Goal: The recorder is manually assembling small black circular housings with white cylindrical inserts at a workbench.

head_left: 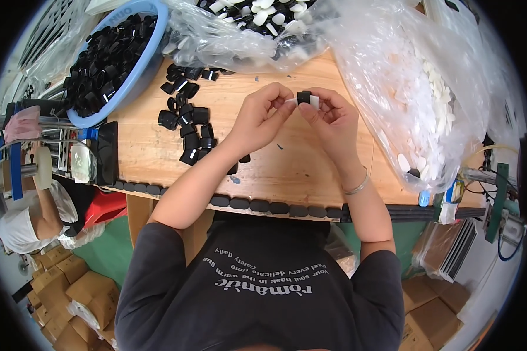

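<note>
Above the wooden table (pixel 257 187), both my hands meet at one small part. A short black plastic ring (pixel 304 97) has a flat white plastic piece (pixel 314 102) at it, with white showing on both sides. My left hand (pixel 264 114) is closed, its thumb and fingers pinching the white end on the left. With thumb and fingers closed, my right hand (pixel 334 120) grips the black ring from the right. How far the white piece sits inside the ring is partly hidden by my fingers. Loose black rings (pixel 188 130) lie scattered left of my left forearm.
A blue basin (pixel 152 61) full of black rings stands at the far left. Clear bags hold white and black pieces (pixel 263 17) at the back and white pieces (pixel 436 117) at right. Black pieces (pixel 259 205) line the front edge. Another person's arm (pixel 48 210) shows at left.
</note>
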`<state>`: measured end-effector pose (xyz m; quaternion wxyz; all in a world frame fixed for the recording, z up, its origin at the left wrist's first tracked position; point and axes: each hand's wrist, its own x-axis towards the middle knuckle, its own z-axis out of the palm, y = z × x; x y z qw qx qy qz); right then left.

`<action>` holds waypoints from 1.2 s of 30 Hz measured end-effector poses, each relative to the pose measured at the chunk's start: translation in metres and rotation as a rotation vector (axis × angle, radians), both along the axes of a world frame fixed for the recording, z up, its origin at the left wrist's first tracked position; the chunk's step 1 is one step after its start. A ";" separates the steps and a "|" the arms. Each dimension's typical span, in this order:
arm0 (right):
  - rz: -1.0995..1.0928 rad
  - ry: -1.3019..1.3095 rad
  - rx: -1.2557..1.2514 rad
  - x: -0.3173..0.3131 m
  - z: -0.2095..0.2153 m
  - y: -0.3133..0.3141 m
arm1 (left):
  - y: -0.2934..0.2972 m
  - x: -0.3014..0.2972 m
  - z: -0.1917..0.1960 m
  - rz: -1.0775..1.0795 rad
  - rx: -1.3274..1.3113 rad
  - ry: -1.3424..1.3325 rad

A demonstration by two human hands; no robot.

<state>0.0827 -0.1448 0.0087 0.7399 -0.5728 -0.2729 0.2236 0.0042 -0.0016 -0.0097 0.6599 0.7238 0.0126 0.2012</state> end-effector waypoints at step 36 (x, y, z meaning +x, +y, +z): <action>-0.164 -0.491 -0.146 -0.005 0.001 -0.003 | 0.006 -0.002 0.008 0.026 0.301 -0.104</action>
